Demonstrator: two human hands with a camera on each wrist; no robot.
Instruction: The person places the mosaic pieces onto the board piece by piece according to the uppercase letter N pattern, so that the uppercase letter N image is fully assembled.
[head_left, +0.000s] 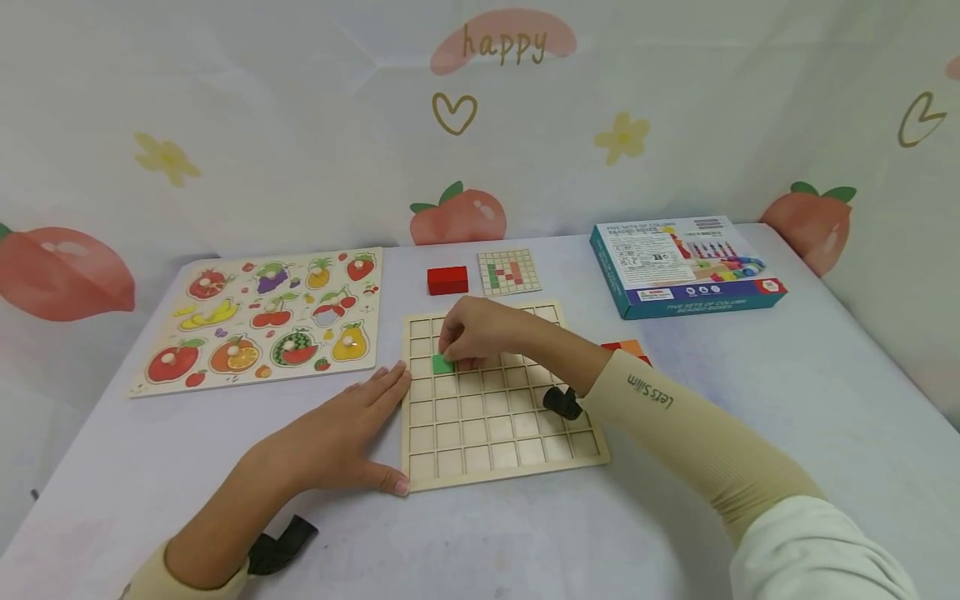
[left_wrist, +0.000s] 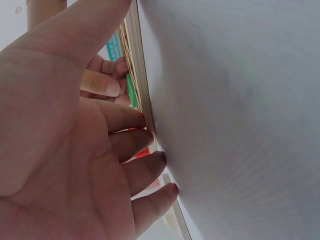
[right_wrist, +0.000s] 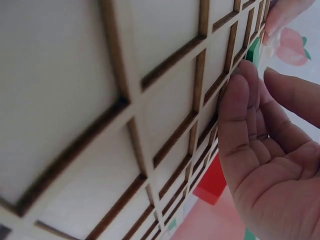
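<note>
Green tile (head_left: 440, 365) at fingertips of right hand (head_left: 477, 327), nearer one, toward far-left corner of grid board (head_left: 472, 432). Right grip loose, thumb apart. Left hand (head_left: 335, 439) unclenched, against left edge.

- Head: looks forward and down from above, farthest off; grid board (head_left: 472, 432) central, backdrop (head_left: 300, 83) across the top.
- Left wrist: very close, tilted, along the board's edge; left hand (left_wrist: 75, 135) fills the frame's left.
- Right wrist: close and low over the board; right hand (right_wrist: 272, 170) at right.
- All three share the green piece (right_wrist: 254, 51).
</note>
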